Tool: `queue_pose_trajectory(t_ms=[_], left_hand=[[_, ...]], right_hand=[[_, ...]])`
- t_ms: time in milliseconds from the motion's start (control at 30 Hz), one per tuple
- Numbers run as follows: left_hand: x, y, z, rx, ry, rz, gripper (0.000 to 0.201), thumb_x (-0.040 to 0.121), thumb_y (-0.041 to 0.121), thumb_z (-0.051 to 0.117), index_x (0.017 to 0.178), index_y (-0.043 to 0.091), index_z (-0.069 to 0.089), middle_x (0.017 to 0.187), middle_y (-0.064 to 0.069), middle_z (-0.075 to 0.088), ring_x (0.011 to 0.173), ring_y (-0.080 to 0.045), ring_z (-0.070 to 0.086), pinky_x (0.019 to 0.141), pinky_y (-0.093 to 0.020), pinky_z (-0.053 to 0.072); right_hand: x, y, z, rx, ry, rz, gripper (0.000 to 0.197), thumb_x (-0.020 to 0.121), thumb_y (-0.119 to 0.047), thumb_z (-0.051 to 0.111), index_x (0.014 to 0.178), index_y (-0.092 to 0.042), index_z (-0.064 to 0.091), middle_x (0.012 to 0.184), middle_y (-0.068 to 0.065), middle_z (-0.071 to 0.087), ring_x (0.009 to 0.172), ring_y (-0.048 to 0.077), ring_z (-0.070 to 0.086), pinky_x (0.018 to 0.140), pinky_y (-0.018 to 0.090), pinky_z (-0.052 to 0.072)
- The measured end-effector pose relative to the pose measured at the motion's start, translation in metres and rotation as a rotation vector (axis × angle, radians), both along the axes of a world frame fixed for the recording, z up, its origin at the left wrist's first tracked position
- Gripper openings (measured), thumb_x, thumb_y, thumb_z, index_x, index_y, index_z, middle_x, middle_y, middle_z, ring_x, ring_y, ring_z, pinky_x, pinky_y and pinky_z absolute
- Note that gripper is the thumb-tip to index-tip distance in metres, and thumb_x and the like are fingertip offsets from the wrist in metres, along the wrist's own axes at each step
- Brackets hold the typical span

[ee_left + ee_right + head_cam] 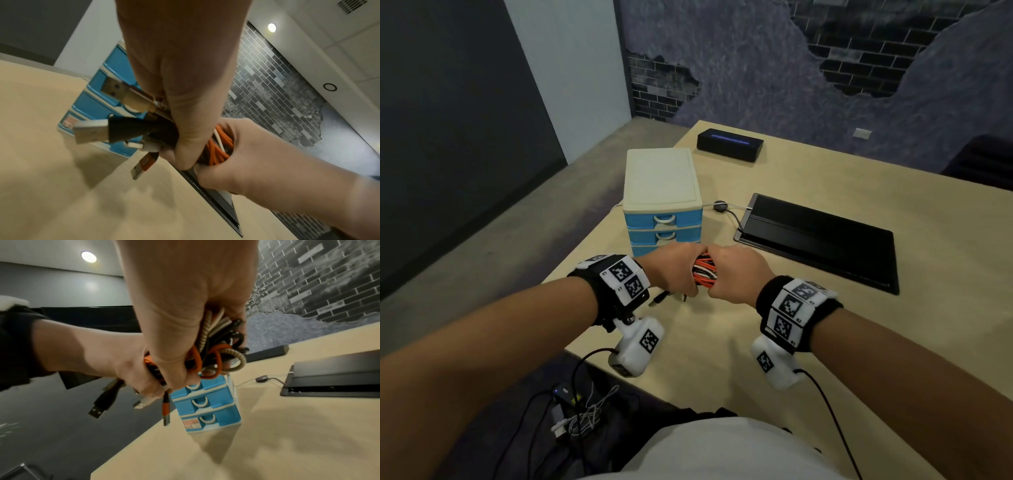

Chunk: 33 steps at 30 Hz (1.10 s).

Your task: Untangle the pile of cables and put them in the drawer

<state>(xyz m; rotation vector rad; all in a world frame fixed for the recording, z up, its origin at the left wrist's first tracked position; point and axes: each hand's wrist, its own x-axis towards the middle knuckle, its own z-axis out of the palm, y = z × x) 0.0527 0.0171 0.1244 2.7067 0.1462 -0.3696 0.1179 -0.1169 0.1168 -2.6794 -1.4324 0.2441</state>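
A bundle of orange, white, black and beige cables (705, 272) hangs above the table, just in front of the drawer unit. My left hand (674, 270) grips one side and my right hand (736, 274) grips the other, knuckles nearly touching. In the left wrist view, USB plugs (92, 133) stick out past my left hand (185, 113) and orange strands (218, 151) run into my right hand (257, 154). In the right wrist view, cable loops (222, 350) bulge beyond my right hand (180, 331), and plugs (98, 408) dangle under my left hand (115, 356). All three drawers of the blue unit (662, 192) (207, 405) are closed.
A black flat panel (822, 240) lies in the table at the right, with a small black puck and cord (720, 206) beside it. A black box with a blue light (729, 144) sits at the far edge. The table's left edge runs close to the drawer unit. Loose wires (578, 411) lie on the floor.
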Motion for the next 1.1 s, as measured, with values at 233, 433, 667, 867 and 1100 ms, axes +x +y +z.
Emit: queue_pose_trajectory(t_ms=[233,433,667,867,1100], left_hand=[[-0.002,0.003,0.001,0.127,0.112,-0.014,0.033,0.072,0.019,0.075,0.095,0.02,0.05,0.082,0.004,0.06,0.078,-0.02,0.059,0.066,-0.029,0.046],[0.002,0.016,0.015,0.177,0.155,-0.031,0.047,0.071,0.02,0.076,0.114,0.013,0.057,0.103,-0.006,0.067,0.092,-0.025,0.064,0.071,-0.029,0.046],[-0.005,0.047,0.02,0.064,0.132,0.027,0.046,0.066,0.017,0.078,0.108,0.018,0.059,0.096,-0.002,0.07,0.082,-0.02,0.066,0.074,-0.031,0.053],[-0.001,0.078,0.02,0.042,0.097,-0.021,0.048,0.066,0.018,0.078,0.109,0.021,0.058,0.098,0.001,0.068,0.084,-0.018,0.063,0.077,-0.029,0.05],[0.009,0.112,0.021,-0.035,0.138,-0.075,0.029,0.067,0.015,0.077,0.093,0.014,0.063,0.081,0.0,0.066,0.069,-0.018,0.06,0.065,-0.029,0.05]], right_hand=[[0.0,0.011,-0.011,-0.016,0.088,0.003,0.034,0.077,-0.033,0.066,0.109,-0.021,0.061,0.094,0.002,0.069,0.085,0.026,0.065,0.069,0.032,0.051],[-0.002,0.025,-0.006,0.023,0.12,0.006,0.037,0.078,-0.03,0.067,0.112,-0.019,0.059,0.097,0.005,0.067,0.087,0.028,0.064,0.066,0.031,0.043],[0.005,0.057,0.017,-0.08,0.259,0.045,0.039,0.077,-0.029,0.072,0.113,-0.018,0.06,0.09,-0.001,0.06,0.079,0.019,0.058,0.066,0.03,0.046],[0.011,0.086,0.023,-0.125,0.35,0.02,0.036,0.075,-0.027,0.074,0.108,-0.015,0.064,0.076,0.002,0.065,0.061,0.016,0.062,0.058,0.029,0.054],[0.011,0.109,0.014,-0.047,0.206,0.027,0.042,0.076,-0.04,0.072,0.112,-0.021,0.063,0.094,0.0,0.066,0.081,0.021,0.06,0.069,0.03,0.046]])
